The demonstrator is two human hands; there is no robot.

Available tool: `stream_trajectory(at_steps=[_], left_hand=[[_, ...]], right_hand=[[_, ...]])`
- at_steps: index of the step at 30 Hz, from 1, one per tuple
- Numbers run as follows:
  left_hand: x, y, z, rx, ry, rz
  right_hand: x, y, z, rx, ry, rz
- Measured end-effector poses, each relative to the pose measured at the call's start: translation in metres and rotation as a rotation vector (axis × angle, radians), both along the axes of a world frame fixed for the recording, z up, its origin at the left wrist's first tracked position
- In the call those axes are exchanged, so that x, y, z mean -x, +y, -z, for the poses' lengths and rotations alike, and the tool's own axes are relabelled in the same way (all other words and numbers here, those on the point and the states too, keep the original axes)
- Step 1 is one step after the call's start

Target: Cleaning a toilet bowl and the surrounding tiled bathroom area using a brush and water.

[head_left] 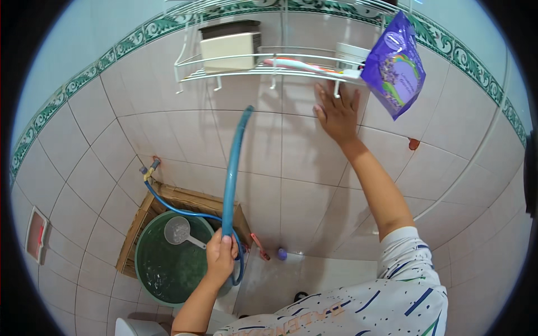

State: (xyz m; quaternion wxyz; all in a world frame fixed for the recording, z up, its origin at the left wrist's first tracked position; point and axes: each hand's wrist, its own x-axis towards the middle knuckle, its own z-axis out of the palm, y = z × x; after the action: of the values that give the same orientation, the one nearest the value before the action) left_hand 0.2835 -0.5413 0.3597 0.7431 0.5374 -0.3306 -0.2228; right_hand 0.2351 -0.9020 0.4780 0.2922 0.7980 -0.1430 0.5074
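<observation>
My left hand (221, 255) is closed around a blue hose (231, 173), whose free end points up along the tiled wall (302, 145). Below the fist the hose loops down, and a blue length runs left to a brass tap (149, 170). No stream shows at its mouth. My right hand (339, 116) lies flat with fingers spread, apparently against the tiles just under a white wire rack (224, 75). Its fingertips are close to the rack's lower edge. A purple pouch (397, 70) hangs from the rack's right end, beside that hand.
On the rack rest a cream box (231, 51) and a toothbrush (305, 66). Down left, a green tub (168, 269) of water with a floating dipper (178, 231) stands against a wooden frame (129, 246). A red brush (259, 246) and purple object (282, 255) lie by the wall.
</observation>
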Motion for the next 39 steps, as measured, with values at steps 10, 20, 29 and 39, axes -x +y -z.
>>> stream_trajectory(at_steps=[10, 20, 29, 39], left_hand=[[0.062, -0.035, 0.0, 0.012, -0.014, 0.199], [0.069, -0.059, 0.009, -0.141, -0.207, 0.325], [0.041, -0.024, 0.022, -0.168, -0.011, 0.4], [0.059, -0.057, -0.006, -0.044, -0.116, 0.501]], right_hand=[[0.004, -0.004, 0.081, 0.104, 0.232, -0.486], [0.083, -0.049, 0.084, -0.096, -0.084, 0.287], [0.167, -0.09, 0.068, -0.096, 0.738, 0.015], [0.146, -0.06, 0.052, -0.042, 0.043, 0.115]])
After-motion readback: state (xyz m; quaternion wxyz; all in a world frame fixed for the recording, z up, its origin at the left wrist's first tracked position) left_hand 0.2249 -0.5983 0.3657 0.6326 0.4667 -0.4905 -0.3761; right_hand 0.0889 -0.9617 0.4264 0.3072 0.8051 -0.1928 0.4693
